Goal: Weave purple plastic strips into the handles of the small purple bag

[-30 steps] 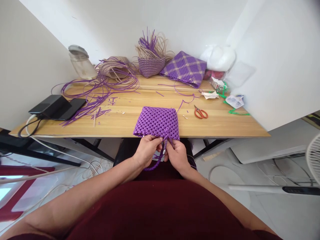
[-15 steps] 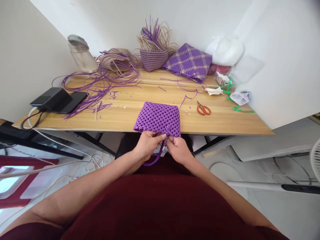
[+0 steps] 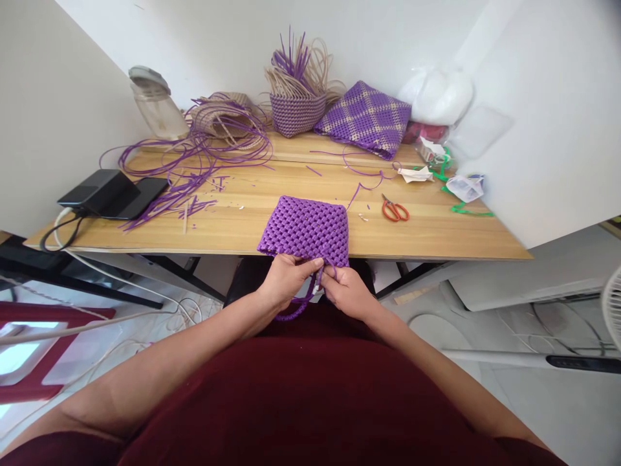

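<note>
A purple woven bag (image 3: 308, 226) lies on the table's front edge, its rim toward me. My left hand (image 3: 286, 277) is closed on that rim, thumb pointing right across it. Close beside it, my right hand (image 3: 347, 290) pinches a thin purple strip (image 3: 332, 264) near the base of the handle. The purple braided handle (image 3: 295, 313) loops down below the table edge, over my lap. A small white piece (image 3: 316, 289) shows on the handle between my hands. My fingertips partly hide the spot where strip and rim meet.
Red-handled scissors (image 3: 395, 208) lie right of the bag. Loose purple strips (image 3: 194, 175) and a black device (image 3: 99, 193) are on the left. Along the wall stand a jar (image 3: 158, 107), an unfinished basket (image 3: 297, 113) and a checked purple bag (image 3: 367, 120). Plastic packets (image 3: 464, 188) sit at right.
My right hand has shifted slightly right and down from the left, so more of the handle and white piece shows between them. The bag stays in about the same place.
</note>
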Demonstrator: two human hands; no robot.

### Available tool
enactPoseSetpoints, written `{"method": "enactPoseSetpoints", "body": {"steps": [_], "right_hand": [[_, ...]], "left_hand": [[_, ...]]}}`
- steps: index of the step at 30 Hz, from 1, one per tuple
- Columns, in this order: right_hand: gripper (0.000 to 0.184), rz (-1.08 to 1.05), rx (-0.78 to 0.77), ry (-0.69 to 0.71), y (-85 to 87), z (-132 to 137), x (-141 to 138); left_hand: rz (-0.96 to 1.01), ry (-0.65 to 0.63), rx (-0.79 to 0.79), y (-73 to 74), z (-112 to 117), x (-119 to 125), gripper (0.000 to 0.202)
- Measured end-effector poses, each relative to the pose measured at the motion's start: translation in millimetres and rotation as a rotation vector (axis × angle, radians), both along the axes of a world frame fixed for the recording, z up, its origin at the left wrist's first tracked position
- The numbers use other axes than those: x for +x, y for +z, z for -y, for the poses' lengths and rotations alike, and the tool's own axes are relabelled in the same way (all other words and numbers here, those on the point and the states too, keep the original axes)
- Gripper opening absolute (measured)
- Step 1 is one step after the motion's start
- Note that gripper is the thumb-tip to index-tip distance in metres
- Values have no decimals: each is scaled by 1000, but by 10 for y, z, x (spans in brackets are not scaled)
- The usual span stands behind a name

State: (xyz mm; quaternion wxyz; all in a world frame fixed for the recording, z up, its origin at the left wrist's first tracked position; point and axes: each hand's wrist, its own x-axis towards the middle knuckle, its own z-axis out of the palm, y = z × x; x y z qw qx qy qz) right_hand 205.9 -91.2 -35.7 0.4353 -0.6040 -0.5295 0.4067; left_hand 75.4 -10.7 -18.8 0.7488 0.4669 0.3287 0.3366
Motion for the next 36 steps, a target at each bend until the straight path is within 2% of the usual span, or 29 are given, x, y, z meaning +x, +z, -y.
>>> {"method": "enactPoseSetpoints", "body": {"steps": [4,10,17,22,24,27,31,36], "right_hand": [[37,-11,-7,9,-8,10,4],[35,112,47,-37,-63,-6,-31],[34,107,32,-58,-102,35,-89],[31,148,60,-130,-134,60,-77],[25,128,53,-170,-157,81,-91],[20,2,37,-201,-177,140,-129],[38,-299,9,-204,-141,222,-169],[37,-597,40,-387,-5,216,-201]], "left_hand": [[4,-6,-35,-25,8,4,22],[-37,22,-79,45,20,8,20],[-1,4,-86,51,3,13,18],[8,26,-52,63,7,18,20],[2,25,-51,52,5,20,22],[8,23,-37,20,-4,22,24],[-52,46,-1,0,-8,27,20],[-32,72,43,19,11,60,25]]}}
